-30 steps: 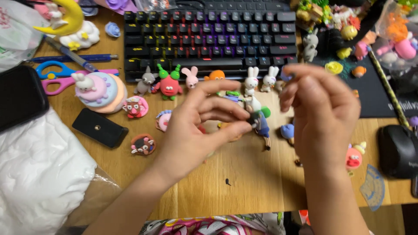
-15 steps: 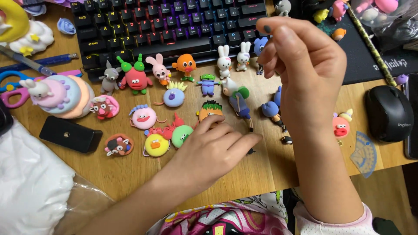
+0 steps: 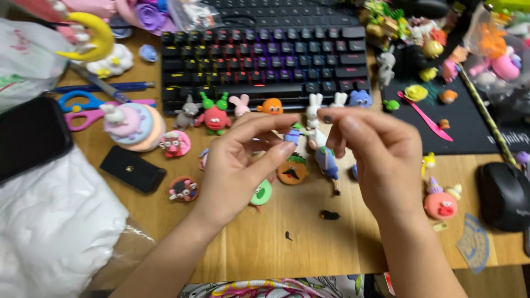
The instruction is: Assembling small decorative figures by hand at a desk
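My counter [image 3: 309, 243] carries a keyboard [image 3: 265, 55] and a row of clay figures [image 3: 215, 113]. Above it, my left hand [image 3: 243, 165] and right hand [image 3: 381, 149] meet, each grip pinched nearly closed on one small blue clay piece [image 3: 292, 135] held between fingertips.
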